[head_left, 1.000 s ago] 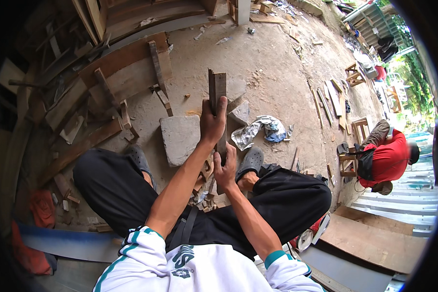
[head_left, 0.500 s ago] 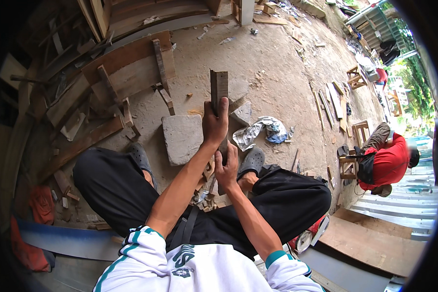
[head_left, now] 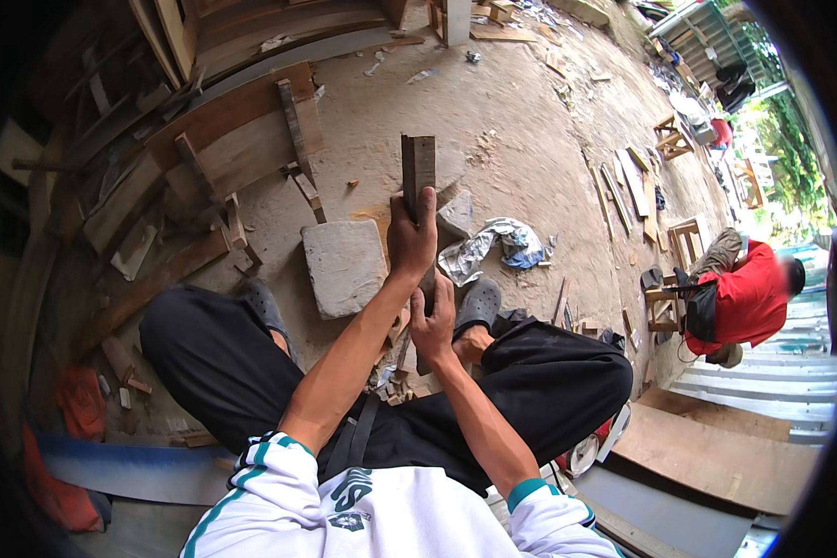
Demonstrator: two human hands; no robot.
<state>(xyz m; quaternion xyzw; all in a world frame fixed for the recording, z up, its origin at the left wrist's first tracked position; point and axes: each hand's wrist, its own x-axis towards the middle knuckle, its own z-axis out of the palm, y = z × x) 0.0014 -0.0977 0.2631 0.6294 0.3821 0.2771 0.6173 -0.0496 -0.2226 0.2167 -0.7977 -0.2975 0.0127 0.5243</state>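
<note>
A long dark brown wooden piece [head_left: 419, 163] points away from me, in front of my body. My left hand [head_left: 412, 240] is wrapped round it near its far end, thumb along its right side. Closer to my body, my right hand [head_left: 433, 321] grips the same piece lower down, also closed. The far end sticks out beyond my left fingers and looks squared off with a small notch. Parts of the wood are hidden behind my hands and forearms.
A pale stone block [head_left: 346, 268] stands on the dirt floor left of my hands. Crumpled plastic sheeting [head_left: 502, 249] lies to their right. Wooden boards and frames [head_left: 237, 153] are piled at the left. Rightward, a person in red [head_left: 749, 296] sits bent by a wooden stool [head_left: 662, 307].
The ground and surroundings have shifted slightly left in my view. My two hands and the wooden piece keep practically the same place and grip.
</note>
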